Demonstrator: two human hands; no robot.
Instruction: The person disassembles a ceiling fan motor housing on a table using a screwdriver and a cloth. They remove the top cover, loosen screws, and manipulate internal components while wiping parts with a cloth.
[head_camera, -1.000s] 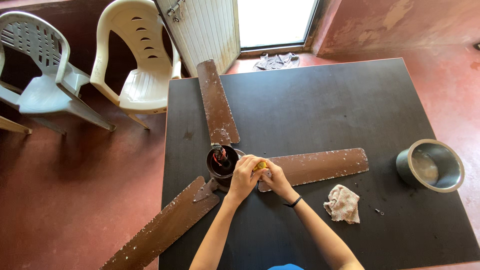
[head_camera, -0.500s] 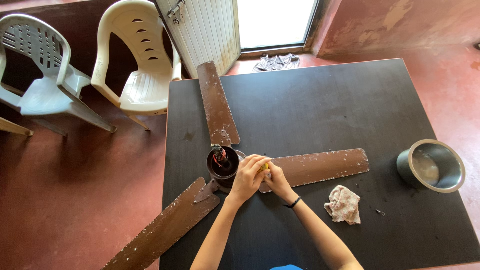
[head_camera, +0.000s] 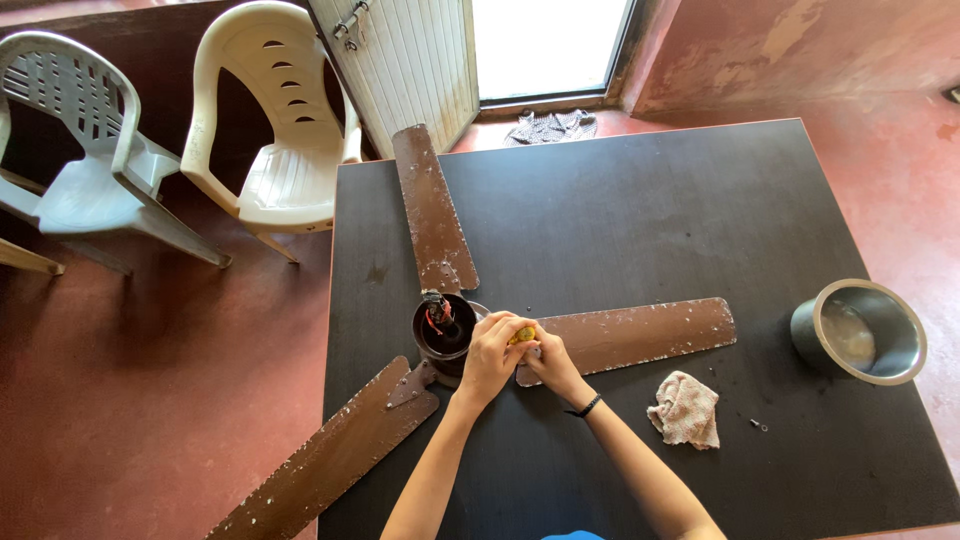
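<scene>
Black table (head_camera: 640, 200): fan blades (head_camera: 430, 205), cloth (head_camera: 685, 408), steel pot (head_camera: 862, 330).

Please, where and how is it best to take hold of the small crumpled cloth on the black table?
Probably pinch the crumpled cloth at its raised folds in the middle, coming straight down from above. It lies loose and low on the black table, apart from the fan blade and steel pot, so no edge stands up for a side grip.

Dark square table (head_camera: 640, 210) on a red floor (head_camera: 150, 400).
On it lie a brown three-bladed ceiling fan (head_camera: 445, 330), a steel pot (head_camera: 862, 332), a crumpled rag (head_camera: 686, 408) and a small screw (head_camera: 760, 425).
</scene>
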